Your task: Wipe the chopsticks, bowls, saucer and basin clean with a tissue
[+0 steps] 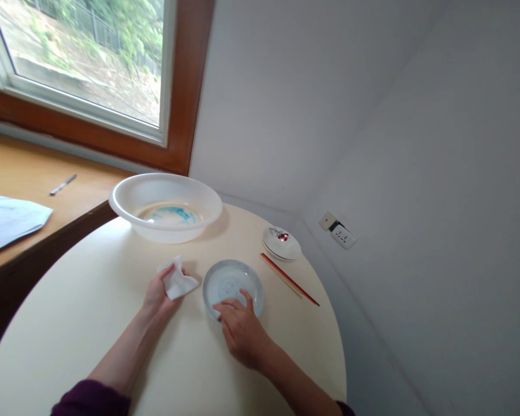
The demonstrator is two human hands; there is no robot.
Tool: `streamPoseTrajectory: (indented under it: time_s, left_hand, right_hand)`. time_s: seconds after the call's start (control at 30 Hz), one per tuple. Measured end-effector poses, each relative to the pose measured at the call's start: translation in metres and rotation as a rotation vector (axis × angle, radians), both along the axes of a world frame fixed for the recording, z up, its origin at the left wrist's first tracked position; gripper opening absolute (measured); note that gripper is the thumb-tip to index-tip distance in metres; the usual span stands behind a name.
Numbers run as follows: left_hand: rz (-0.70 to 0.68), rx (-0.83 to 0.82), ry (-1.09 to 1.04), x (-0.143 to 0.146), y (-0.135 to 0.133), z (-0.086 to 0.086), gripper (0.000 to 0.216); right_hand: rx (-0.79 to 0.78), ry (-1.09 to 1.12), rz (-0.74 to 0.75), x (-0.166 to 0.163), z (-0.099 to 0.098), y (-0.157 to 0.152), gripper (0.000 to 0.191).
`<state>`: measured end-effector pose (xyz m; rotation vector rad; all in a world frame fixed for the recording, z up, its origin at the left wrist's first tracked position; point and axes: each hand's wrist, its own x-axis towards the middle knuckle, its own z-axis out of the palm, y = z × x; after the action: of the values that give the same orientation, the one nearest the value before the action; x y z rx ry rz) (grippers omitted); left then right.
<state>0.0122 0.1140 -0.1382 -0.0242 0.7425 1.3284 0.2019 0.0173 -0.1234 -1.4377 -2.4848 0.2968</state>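
My left hand [159, 293] is closed on a crumpled white tissue [178, 281], held just above the round table to the left of the plate. A pale grey-blue plate [229, 284] with a faint pattern at its centre lies near the middle of the table. Over the plate's near edge reaches my right hand [242, 330], its fingers apart and nothing seen between them. Whether those fingertips touch the plate I cannot tell.
Behind my left hand stands a wide translucent white basin [164, 228] with blue marks inside. Small dishes [281, 244] with a red pattern and chopsticks [289, 279] lie at the right, near the wall. A desk [82, 199] with a pen [63, 184] and papers [11, 219] adjoins at left.
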Motion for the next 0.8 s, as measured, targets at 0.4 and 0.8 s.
streamPoseTrajectory:
  time_s: [0.4, 0.8]
  left_hand:
    - [-0.008, 0.03, 0.025, -0.002, 0.0, -0.002, 0.017]
    - [-0.277, 0.16, 0.026, 0.004, -0.01, 0.007, 0.027]
  right_hand:
    - [-0.093, 0.032, -0.058, 0.008, 0.0, 0.004, 0.043]
    - [0.089, 0.25, -0.155, -0.01, 0.011, 0.02, 0.033]
